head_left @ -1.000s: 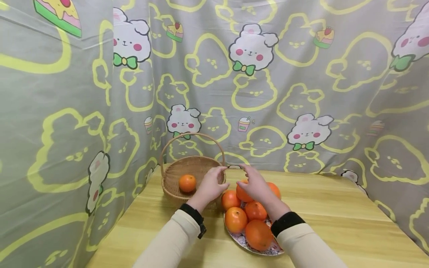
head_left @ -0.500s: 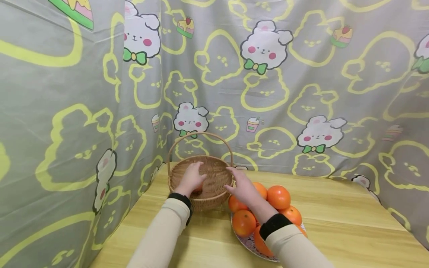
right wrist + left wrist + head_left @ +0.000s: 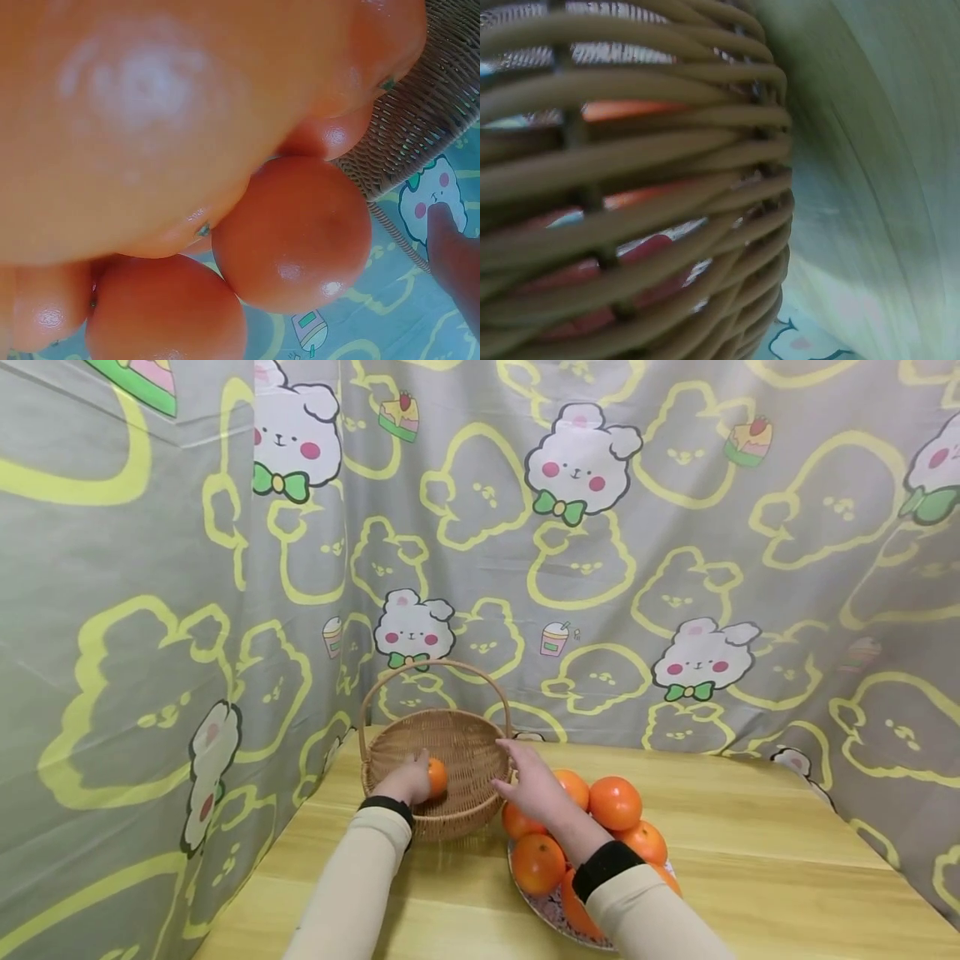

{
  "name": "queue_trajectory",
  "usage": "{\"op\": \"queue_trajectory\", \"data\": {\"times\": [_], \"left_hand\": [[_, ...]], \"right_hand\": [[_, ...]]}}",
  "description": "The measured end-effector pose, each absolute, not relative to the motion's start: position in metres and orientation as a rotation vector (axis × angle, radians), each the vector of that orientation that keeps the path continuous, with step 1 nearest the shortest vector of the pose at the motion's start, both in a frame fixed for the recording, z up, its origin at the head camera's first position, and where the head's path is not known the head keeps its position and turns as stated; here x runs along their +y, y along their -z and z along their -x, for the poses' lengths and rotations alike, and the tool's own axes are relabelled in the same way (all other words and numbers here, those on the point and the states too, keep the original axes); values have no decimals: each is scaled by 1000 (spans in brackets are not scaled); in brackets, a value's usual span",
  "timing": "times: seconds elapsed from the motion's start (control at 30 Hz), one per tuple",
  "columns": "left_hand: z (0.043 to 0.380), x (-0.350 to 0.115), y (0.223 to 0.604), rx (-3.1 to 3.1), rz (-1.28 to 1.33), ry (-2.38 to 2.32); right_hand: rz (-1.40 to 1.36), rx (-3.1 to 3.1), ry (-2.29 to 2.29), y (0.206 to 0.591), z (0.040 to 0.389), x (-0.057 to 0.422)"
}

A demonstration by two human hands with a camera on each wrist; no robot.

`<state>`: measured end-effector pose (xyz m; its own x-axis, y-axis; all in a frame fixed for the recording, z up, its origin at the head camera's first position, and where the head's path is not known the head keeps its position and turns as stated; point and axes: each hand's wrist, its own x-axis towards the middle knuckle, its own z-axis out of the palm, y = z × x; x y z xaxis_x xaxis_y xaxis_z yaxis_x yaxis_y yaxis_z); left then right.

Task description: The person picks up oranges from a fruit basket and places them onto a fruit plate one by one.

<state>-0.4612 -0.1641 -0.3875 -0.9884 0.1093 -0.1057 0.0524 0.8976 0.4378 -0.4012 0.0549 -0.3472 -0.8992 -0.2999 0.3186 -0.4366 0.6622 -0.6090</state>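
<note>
My left hand (image 3: 405, 782) is inside the wicker basket (image 3: 465, 760), its fingers at an orange (image 3: 437, 779) low in the bowl. It seems to grip the fruit from the left, though most of the fingers are hidden. Through the basket's weave (image 3: 652, 165), the left wrist view shows only orange and reddish patches. My right hand (image 3: 534, 781) hovers between the basket's right rim and the oranges, fingers spread, holding nothing. Several oranges (image 3: 615, 803) are piled on a patterned plate (image 3: 551, 910), partly hidden by my right forearm. One right finger (image 3: 454, 259) shows in the right wrist view.
The arched handle (image 3: 435, 664) rises over the basket. Both basket and plate stand on a wooden table (image 3: 765, 852), the plate to the basket's right and nearer me. A grey patterned curtain (image 3: 480, 568) closes off the back and left side.
My left hand has moved left from beside the plate, down into the basket to the orange, which has shifted slightly right. My right hand has drawn left toward the basket's rim.
</note>
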Motion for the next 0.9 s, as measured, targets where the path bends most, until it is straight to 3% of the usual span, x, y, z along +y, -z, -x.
{"op": "queue_trajectory", "data": {"times": [0.27,0.57,0.9], "left_hand": [[456,-158,390,2893,-297,-642],[465,-150,395,2831,-718,-644],[461,-144,393,2877,-749,-510]], "right_hand": [[-631,-2723,-1061,344,399,56],[-625,-2760,-1065,344,398,60],[-674,-2861,-1022,347,398,63]]}}
